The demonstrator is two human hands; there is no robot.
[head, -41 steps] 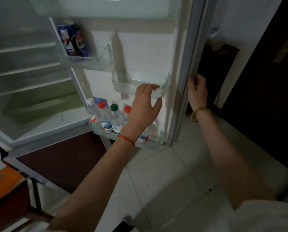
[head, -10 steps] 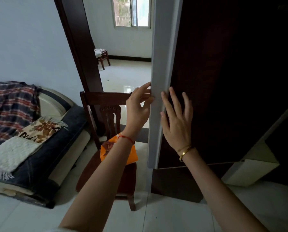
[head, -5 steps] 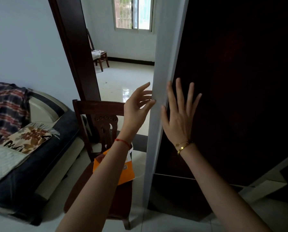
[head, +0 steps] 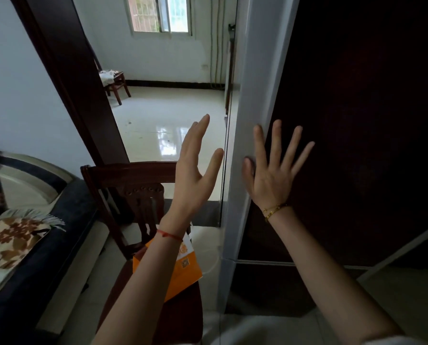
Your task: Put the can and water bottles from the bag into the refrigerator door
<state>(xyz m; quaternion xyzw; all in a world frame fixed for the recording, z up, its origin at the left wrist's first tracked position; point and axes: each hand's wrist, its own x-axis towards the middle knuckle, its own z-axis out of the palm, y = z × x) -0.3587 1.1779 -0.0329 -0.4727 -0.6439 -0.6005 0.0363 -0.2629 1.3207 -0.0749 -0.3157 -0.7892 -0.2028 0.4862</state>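
Note:
The refrigerator door (head: 344, 145) is dark, with a pale grey edge, and stands shut against the cabinet on the right. My right hand (head: 270, 175) lies flat on it, fingers spread, next to that edge. In the air just left of the edge my left hand (head: 195, 170) is open, palm toward the door, touching nothing. Below my left forearm the orange and white bag (head: 185, 267) lies on the seat of a dark wooden chair (head: 128, 175). The can and the water bottles are out of sight.
A sofa (head: 28, 257) with a patterned throw lies at the left. A dark door frame (head: 68, 78) leads to a tiled room with a second chair (head: 114, 82) and a window. The floor is pale tile.
Four seconds ago the door was open, showing the can and bottles on its shelves. It has since swung shut. My left hand has come off its edge; my right hand stays flat on it.

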